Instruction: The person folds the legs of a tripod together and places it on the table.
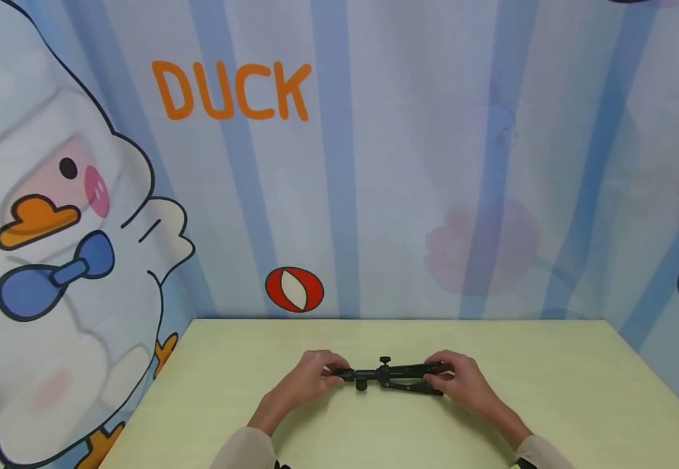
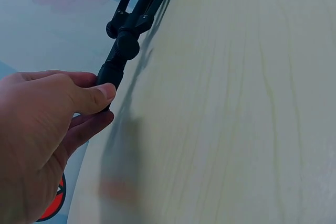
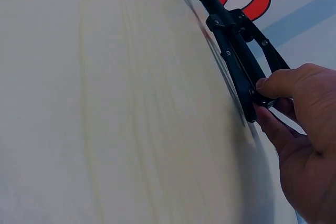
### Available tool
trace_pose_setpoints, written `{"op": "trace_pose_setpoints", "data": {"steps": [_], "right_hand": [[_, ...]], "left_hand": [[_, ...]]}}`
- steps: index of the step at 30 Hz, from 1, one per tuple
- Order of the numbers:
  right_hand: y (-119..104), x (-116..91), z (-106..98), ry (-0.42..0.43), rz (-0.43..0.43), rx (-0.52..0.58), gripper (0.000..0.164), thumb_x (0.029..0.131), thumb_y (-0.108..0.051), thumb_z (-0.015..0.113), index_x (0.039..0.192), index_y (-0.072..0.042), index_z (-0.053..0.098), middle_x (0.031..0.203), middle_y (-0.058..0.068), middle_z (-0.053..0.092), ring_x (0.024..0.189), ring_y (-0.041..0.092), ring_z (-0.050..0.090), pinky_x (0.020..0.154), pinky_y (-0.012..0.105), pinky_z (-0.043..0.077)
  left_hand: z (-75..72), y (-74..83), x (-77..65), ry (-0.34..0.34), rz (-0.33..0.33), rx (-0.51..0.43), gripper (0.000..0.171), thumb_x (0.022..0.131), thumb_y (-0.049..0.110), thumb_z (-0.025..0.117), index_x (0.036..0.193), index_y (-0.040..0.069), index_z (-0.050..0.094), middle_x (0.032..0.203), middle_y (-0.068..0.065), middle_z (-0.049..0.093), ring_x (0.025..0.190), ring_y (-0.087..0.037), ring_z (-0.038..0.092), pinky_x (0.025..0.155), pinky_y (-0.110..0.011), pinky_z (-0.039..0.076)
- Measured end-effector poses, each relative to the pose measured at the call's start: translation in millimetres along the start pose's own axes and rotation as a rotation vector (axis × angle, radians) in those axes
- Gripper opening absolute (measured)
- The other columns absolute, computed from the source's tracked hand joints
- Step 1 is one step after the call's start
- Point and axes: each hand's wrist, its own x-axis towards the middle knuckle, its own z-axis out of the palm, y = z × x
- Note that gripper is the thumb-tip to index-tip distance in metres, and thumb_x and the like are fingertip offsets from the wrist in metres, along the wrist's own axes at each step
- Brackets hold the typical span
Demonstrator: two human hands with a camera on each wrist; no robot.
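Note:
A small black tripod point(image 1: 383, 374) lies level between the two hands in the head view, a little above the table, its legs nearly folded together. My left hand point(image 1: 311, 376) pinches its narrow head end between thumb and fingers. At the other end my right hand point(image 1: 464, 383) grips the leg ends, thumb on the near side. One knob point(image 1: 384, 359) sticks up from the tripod's middle and another knob point(image 1: 361, 385) hangs below it. In the right wrist view the legs point(image 3: 239, 74) stand slightly apart around the centre column. Some fingertips are hidden behind the tripod.
The pale yellow table point(image 1: 245, 345) spreads around both hands. Behind it hangs a blue-striped curtain point(image 1: 410, 163) printed with ducks and the word DUCK. The tripod's shadow falls on the tabletop in the left wrist view.

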Motion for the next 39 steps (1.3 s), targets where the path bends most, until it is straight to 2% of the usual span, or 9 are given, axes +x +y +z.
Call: {"op": "trace_pose_setpoints", "data": {"steps": [12, 16, 22, 28, 39], "right_hand": [[2.6, -1.2, 3.9, 0.004, 0.002, -0.047, 0.02, 0.087, 0.003, 0.08, 0.105, 0.0, 0.072, 0.101, 0.011, 0.071, 0.09, 0.022, 0.073, 0.075, 0.027, 0.063], [-0.8, -2.8, 3.5, 0.029, -0.002, -0.055, 0.02, 0.085, 0.004, 0.081, 0.103, 0.001, 0.073, 0.099, 0.011, 0.071, 0.088, 0.023, 0.074, 0.074, 0.027, 0.063], [0.5, 0.3, 1.3, 0.014, 0.009, -0.082, 0.019, 0.087, 0.004, 0.08, 0.104, 0.0, 0.072, 0.099, 0.011, 0.071, 0.088, 0.019, 0.073, 0.073, 0.026, 0.062], [0.9, 4.7, -1.6, 0.002, -0.018, -0.075, 0.02, 0.087, 0.002, 0.08, 0.104, 0.0, 0.072, 0.1, 0.009, 0.071, 0.087, 0.018, 0.073, 0.073, 0.026, 0.062], [2.2, 0.0, 0.7, -0.002, -0.004, -0.072, 0.021, 0.086, 0.001, 0.081, 0.105, 0.001, 0.072, 0.099, 0.01, 0.071, 0.088, 0.02, 0.073, 0.073, 0.025, 0.062]], "left_hand": [[2.4, -2.7, 0.5, -0.012, -0.017, 0.031, 0.021, 0.091, -0.002, 0.077, 0.112, 0.004, 0.077, 0.104, -0.002, 0.073, 0.096, -0.011, 0.07, 0.083, -0.021, 0.059], [3.6, -3.6, 3.0, -0.022, -0.018, 0.033, 0.022, 0.092, 0.0, 0.077, 0.114, 0.005, 0.077, 0.105, -0.001, 0.073, 0.096, -0.009, 0.069, 0.084, -0.021, 0.058], [3.6, -4.8, 4.6, -0.009, -0.011, 0.046, 0.022, 0.091, -0.001, 0.077, 0.113, 0.005, 0.077, 0.104, -0.001, 0.073, 0.094, -0.009, 0.069, 0.084, -0.023, 0.059], [4.2, -6.8, 4.6, 0.013, -0.013, 0.049, 0.023, 0.091, -0.002, 0.077, 0.113, 0.006, 0.077, 0.104, -0.001, 0.073, 0.094, -0.009, 0.069, 0.085, -0.022, 0.059], [3.8, -7.7, -3.5, 0.014, -0.011, 0.063, 0.022, 0.093, -0.003, 0.075, 0.113, 0.003, 0.076, 0.106, -0.005, 0.073, 0.095, -0.012, 0.07, 0.084, -0.024, 0.06]]}}
